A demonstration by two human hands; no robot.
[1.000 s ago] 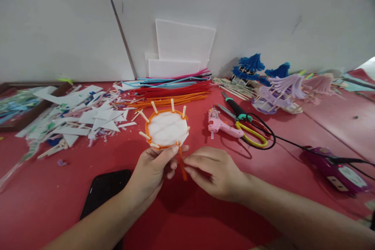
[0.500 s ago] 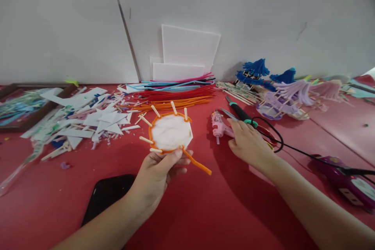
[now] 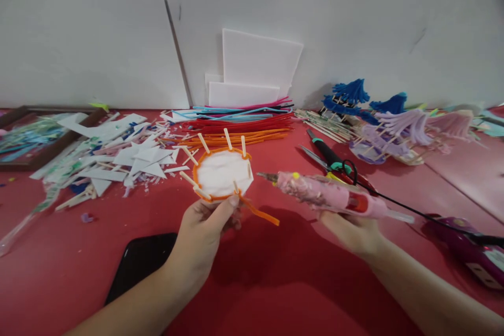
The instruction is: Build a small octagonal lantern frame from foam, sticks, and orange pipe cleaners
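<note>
My left hand (image 3: 205,231) pinches the near edge of a white foam disc (image 3: 221,173) ringed with an orange pipe cleaner and short wooden sticks that poke outward. A loose orange tail (image 3: 262,213) trails from the disc toward the right. My right hand (image 3: 352,231) grips a pink glue gun (image 3: 326,197) level above the red table, with its metal nozzle pointing left at the disc, a short gap away.
A black phone (image 3: 136,268) lies by my left forearm. White foam scraps (image 3: 118,155) litter the left. Coloured pipe cleaners (image 3: 236,123) and white foam sheets (image 3: 255,65) are at the wall. Scissors and a black-handled tool (image 3: 326,152), tasselled craft pieces (image 3: 394,123) and a purple device (image 3: 468,249) lie right.
My right hand let go of the orange tail, reached to the glue gun on the table, and has lifted it toward the disc. My left hand kept hold of the disc.
</note>
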